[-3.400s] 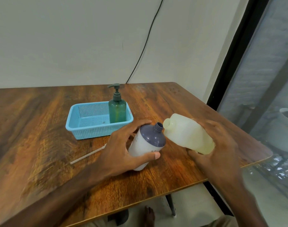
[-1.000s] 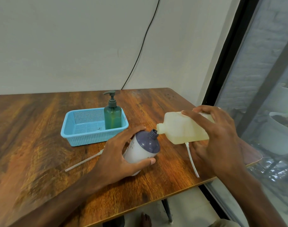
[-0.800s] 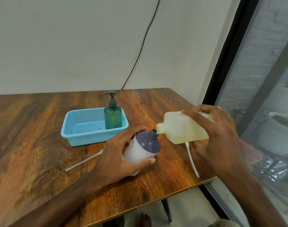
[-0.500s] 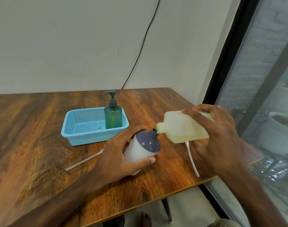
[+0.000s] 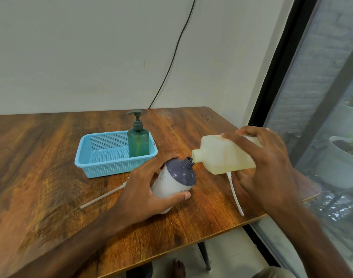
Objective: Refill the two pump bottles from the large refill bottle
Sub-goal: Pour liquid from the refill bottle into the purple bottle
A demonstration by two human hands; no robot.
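My left hand (image 5: 143, 189) grips a white bottle with a purple shoulder (image 5: 174, 180), tilted to the right, its threaded neck uncapped. My right hand (image 5: 259, 161) holds the large cream refill bottle (image 5: 221, 155) on its side, its open mouth touching the purple bottle's neck. A green pump bottle (image 5: 138, 142) with its pump head on stands upright in the right end of a blue basket (image 5: 103, 167). Two white pump tubes lie on the table: a long tube (image 5: 103, 195) left of my left hand, a second tube (image 5: 234, 194) below the refill bottle.
The wooden table (image 5: 41, 177) ends close on the right and front, beside a dark window frame (image 5: 280, 77). A black cable (image 5: 171, 57) runs down the wall behind. A bare foot (image 5: 178, 267) shows under the table edge.
Since 3.4 s ago my right hand raised the refill bottle and brought its mouth onto the purple bottle's neck. Over the last second both hands and bottles have stayed almost still.
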